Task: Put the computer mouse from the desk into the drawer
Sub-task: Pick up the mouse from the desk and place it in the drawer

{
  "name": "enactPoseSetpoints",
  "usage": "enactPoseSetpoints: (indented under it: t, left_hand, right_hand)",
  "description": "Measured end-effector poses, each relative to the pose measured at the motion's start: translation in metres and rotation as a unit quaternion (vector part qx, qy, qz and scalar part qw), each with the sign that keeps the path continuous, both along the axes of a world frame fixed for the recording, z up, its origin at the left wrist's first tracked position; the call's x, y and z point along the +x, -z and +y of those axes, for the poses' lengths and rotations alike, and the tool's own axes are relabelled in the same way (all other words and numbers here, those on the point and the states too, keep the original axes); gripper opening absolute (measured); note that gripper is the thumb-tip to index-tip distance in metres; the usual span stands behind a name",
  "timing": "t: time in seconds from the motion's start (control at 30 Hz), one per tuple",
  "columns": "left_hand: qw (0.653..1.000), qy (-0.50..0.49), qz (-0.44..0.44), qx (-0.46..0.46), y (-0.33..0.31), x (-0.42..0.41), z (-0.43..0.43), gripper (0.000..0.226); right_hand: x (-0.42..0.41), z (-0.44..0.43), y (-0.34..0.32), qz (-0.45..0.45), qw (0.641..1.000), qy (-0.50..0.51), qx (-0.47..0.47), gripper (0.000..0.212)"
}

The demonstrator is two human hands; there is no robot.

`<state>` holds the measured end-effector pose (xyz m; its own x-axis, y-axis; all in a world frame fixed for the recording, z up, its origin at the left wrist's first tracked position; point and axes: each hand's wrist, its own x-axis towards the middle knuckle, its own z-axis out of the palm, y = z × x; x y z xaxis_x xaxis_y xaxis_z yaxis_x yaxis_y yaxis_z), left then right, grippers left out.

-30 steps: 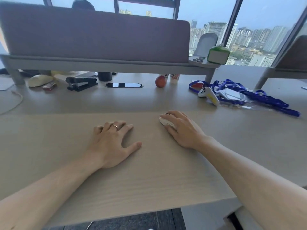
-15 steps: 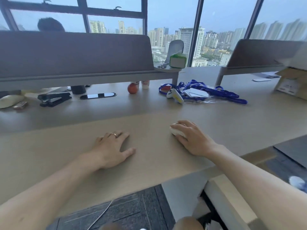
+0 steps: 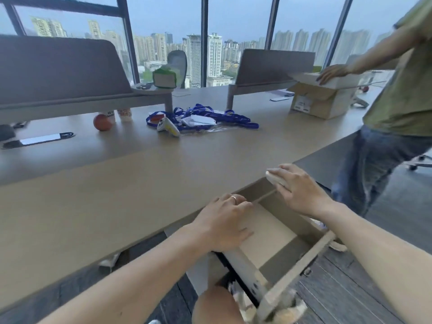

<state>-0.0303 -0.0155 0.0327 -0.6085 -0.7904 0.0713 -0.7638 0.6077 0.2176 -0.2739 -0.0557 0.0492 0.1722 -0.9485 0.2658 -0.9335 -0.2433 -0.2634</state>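
Your right hand (image 3: pixel 301 192) gripped the mouse (image 3: pixel 277 178) above the open drawer (image 3: pixel 268 232); your left hand (image 3: pixel 224 224) lay flat, unclenched. Best lowered gently, then let go.

A pale wooden worktop (image 3: pixel 117 197) with an open drawer (image 3: pixel 268 232) pulled out below its edge. The right hand (image 3: pixel 299 192) holds a white computer mouse (image 3: pixel 277 177) over the drawer's far end. The left hand (image 3: pixel 224 220) rests on the drawer's near left side. Blue lanyards (image 3: pixel 210 118) lie farther back.
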Motion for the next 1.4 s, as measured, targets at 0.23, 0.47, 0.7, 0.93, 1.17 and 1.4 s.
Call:
enactPoseSetpoints:
  t: [0.23, 0.47, 0.7, 0.93, 1.17, 1.4]
  left_hand:
    - [0.995, -0.077, -0.034, 0.054, 0.039, -0.027, -0.019, 0.073]
    - [0.988, -0.127, -0.081, -0.016, 0.076, -0.034, -0.04, 0.068]
    - [0.992, -0.087, -0.072, -0.05, 0.088, -0.018, -0.046, 0.1]
    - [0.993, -0.056, 0.022, -0.098, 0.111, -0.003, -0.048, 0.092]
    - [0.992, -0.062, 0.028, -0.104, 0.117, -0.005, -0.05, 0.087]
    - [0.99, -0.083, 0.046, -0.108, 0.12, -0.011, -0.042, 0.083]
  right_hand:
    - [-0.049, 0.023, 0.022, -0.007, 0.998, 0.046, 0.031, 0.045]
    - [-0.054, 0.023, 0.062, -0.07, 0.992, 0.062, 0.082, 0.05]
    - [-0.042, 0.014, 0.103, -0.068, 0.988, 0.045, 0.13, 0.05]
    - [-0.031, -0.007, 0.129, -0.044, 0.978, 0.03, 0.2, 0.05]
    - [-0.022, -0.026, 0.146, -0.013, 0.968, 0.027, 0.249, 0.042]
    - [-0.01, -0.034, 0.167, 0.05, 0.959, 0.027, 0.278, 0.06]
